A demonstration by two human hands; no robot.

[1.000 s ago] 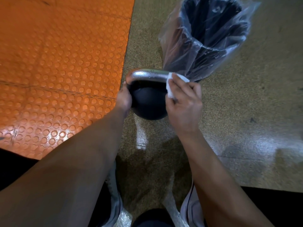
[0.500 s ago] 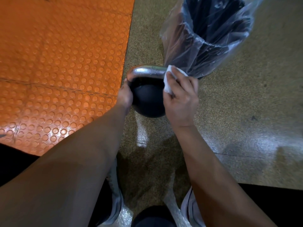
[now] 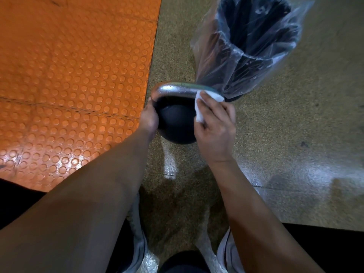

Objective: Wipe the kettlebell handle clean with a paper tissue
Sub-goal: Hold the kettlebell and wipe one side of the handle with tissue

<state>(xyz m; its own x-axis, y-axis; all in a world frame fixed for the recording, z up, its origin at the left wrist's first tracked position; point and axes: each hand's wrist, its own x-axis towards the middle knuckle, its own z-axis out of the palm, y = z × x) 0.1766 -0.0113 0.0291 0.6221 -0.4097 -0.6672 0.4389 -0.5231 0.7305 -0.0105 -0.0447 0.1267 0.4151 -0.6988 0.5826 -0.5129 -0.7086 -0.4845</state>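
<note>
Down on the speckled floor we had the kettlebell standing between our hands, its black ball close to the straight edge of the orange studded mat, which ran diagonally past on the left. Just behind the bell stood a bin lined with a clear plastic bag; the bag's lower folds hung right over the far right end of the handle, so room on that side was tight. Toward us the floor lay open as far as our shoes at the bottom edge, and to the right it ran open to the frame's edge.

The silver handle arched over the ball with its long axis running left to right, slightly lower at the right end, its curved left corner bare and shining.

Our left hand lay against the left side of the ball, just below the handle's corner; whether its fingers curled round anything we could not tell, since they were hidden behind the hand. Our right hand had its fingers curled over the right end of the handle, pinching a folded white paper tissue against the metal, with tissue showing on both sides of the fingers.
</note>
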